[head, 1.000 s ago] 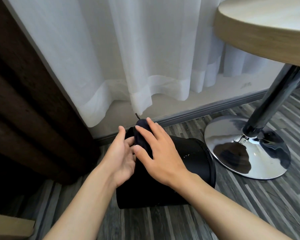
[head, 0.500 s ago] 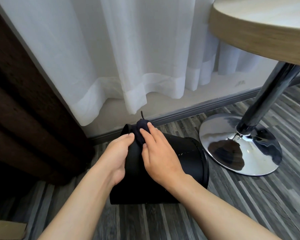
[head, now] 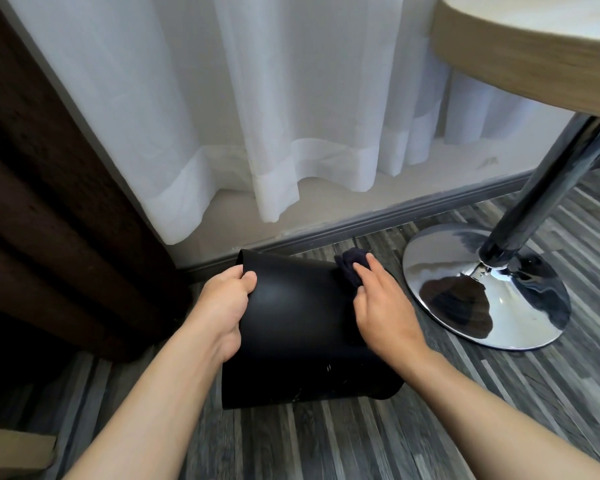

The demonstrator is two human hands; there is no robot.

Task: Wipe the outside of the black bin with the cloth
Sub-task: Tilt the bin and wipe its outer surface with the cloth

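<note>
Bin (head: 291, 327) lies tipped on floor (head: 326, 445), side wall exposed for wiping. Left hand (head: 222, 306) grips base edge, steadying it. Right hand (head: 378, 306) presses dark cloth (head: 352, 268) flat against upper right wall.

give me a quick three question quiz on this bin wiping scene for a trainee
1. True or false: the black bin stands upright on the floor.
2. Which hand presses the cloth on the bin? A) left hand B) right hand C) both
3. Fill in: the shiny round base near the bin belongs to a ____.

Key
1. False: it lies tipped on its side.
2. B: the right hand presses the cloth; the left hand grips the bin's far edge.
3. Table.
</note>
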